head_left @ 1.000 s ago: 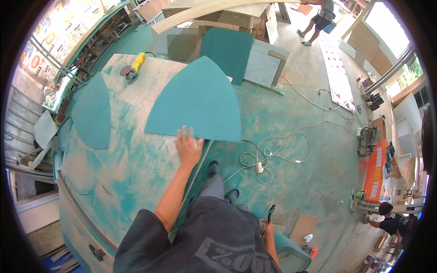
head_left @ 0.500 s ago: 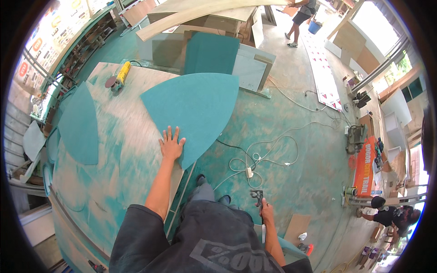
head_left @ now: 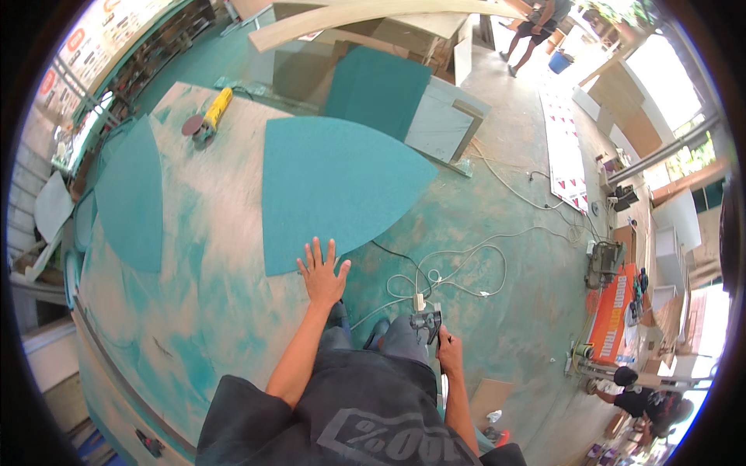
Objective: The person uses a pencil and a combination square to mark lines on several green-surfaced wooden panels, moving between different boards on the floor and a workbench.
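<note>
A teal panel with curved sides and a pointed end (head_left: 342,186) lies on the large stained worktable (head_left: 210,311), its tip jutting past the table's right edge. My left hand (head_left: 322,273) is open, fingers spread, on or just over the panel's near edge. In my right hand (head_left: 449,349), low by my right leg, is a dark pistol-shaped tool (head_left: 425,322); its exact kind is unclear. My fingers wrap round its handle. A similar teal panel (head_left: 132,202) lies at the table's left side.
A yellow power sander (head_left: 214,116) with a round disc rests on the table's far part. Boards (head_left: 377,89) lean beyond it. Looped cables and a white power strip (head_left: 420,301) lie on the floor. One person (head_left: 536,31) stands far off; another (head_left: 653,404) is at lower right.
The teal panel has turned, its pointed end swinging from the near side round to the right. My left hand has shifted along its near edge. The tool in my right hand has tilted and come closer to my legs.
</note>
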`<state>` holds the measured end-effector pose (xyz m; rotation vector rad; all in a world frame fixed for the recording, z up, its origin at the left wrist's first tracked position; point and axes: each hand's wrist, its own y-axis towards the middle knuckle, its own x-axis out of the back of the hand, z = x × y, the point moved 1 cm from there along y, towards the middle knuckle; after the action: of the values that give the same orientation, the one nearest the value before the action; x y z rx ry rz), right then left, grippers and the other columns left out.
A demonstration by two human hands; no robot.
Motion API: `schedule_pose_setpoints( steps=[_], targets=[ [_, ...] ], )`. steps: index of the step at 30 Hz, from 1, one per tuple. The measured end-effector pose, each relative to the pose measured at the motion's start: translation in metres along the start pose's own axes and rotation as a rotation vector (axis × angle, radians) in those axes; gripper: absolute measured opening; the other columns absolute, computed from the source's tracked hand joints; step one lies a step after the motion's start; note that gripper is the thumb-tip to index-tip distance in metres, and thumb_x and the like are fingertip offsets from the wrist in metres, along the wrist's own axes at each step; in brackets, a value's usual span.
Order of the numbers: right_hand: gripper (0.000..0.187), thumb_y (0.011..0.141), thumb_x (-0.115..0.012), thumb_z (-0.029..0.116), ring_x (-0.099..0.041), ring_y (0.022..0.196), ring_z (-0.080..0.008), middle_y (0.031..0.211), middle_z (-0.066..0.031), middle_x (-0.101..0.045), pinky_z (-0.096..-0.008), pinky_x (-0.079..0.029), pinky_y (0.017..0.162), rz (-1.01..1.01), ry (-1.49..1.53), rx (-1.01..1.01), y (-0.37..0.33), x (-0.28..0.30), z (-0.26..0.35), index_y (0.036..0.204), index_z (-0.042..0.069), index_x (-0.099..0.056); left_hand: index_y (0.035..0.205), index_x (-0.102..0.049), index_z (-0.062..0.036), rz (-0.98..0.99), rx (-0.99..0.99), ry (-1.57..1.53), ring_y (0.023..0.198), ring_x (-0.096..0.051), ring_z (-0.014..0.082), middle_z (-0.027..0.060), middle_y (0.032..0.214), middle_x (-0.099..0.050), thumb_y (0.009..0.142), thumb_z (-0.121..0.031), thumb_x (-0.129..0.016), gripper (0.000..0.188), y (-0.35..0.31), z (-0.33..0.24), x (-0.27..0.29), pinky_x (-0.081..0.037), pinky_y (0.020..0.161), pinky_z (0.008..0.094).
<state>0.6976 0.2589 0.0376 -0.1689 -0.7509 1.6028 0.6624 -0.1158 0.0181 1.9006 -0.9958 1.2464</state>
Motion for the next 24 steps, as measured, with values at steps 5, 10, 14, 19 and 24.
schedule_pose_setpoints(
  steps=[5, 10, 14, 19, 24],
  targets=[
    [0.038, 0.104, -0.052, 0.037, -0.045, 0.048, -0.0066, 0.058, 0.0028, -0.046, -0.0256, -0.035, 0.045, 0.181, -0.05, 0.164, 0.045, -0.008, 0.059, 0.082, 0.007, -0.058, 0.154, -0.038, -0.0263, -0.035, 0.135, 0.134, 0.15, -0.021, 0.037, 0.0108, 0.163, -0.025, 0.104, -0.045, -0.04, 0.053, 0.003, -0.001, -0.02, -0.013, 0.118, 0.0632],
    [0.033, 0.104, -0.051, 0.032, -0.049, 0.052, -0.0079, 0.065, 0.0012, -0.05, -0.0255, -0.039, 0.047, 0.399, -0.124, 0.309, 0.112, -0.012, 0.115, 0.088, 0.004, -0.059, 0.147, -0.049, -0.0172, -0.09, 0.155, 0.105, 0.14, -0.04, 0.0363, 0.0151, 0.154, -0.042, 0.103, -0.038, -0.045, 0.048, 0.006, -0.005, -0.014, -0.028, 0.114, 0.0571],
    [0.032, 0.105, -0.049, 0.031, -0.053, 0.059, -0.0112, 0.065, -0.0047, -0.055, -0.0307, -0.042, 0.055, 0.554, -0.164, 0.563, 0.15, -0.042, 0.181, 0.092, 0.003, -0.058, 0.129, -0.062, -0.005, -0.089, 0.658, -0.727, 0.109, -0.064, 0.0343, 0.0174, 0.122, -0.066, 0.101, -0.034, -0.05, 0.042, 0.003, -0.023, 0.02, -0.047, 0.094, 0.0446],
    [0.028, 0.105, -0.047, 0.028, -0.051, 0.058, -0.0125, 0.072, -0.0087, -0.064, -0.0317, -0.043, 0.056, 0.616, -0.09, 0.677, 0.127, -0.128, 0.264, 0.099, 0.003, -0.06, 0.12, -0.061, 0.0032, -0.623, 0.825, -0.683, 0.095, -0.067, 0.0295, 0.0164, 0.102, -0.071, 0.099, -0.035, -0.057, 0.044, -0.019, -0.146, 0.101, -0.05, 0.085, 0.0365],
    [0.026, 0.104, -0.051, 0.023, -0.054, 0.079, -0.01, 0.087, -0.005, -0.066, -0.028, -0.045, 0.071, 1.184, -0.039, 0.486, 0.08, -0.212, 0.259, 0.104, 0.001, -0.064, 0.124, -0.05, 0.0099, -0.744, 1.048, -0.81, 0.092, -0.066, 0.0247, 0.0162, 0.103, -0.069, 0.097, -0.042, -0.064, 0.061, -0.015, -0.123, 0.105, -0.051, 0.084, 0.0346]
  ],
)
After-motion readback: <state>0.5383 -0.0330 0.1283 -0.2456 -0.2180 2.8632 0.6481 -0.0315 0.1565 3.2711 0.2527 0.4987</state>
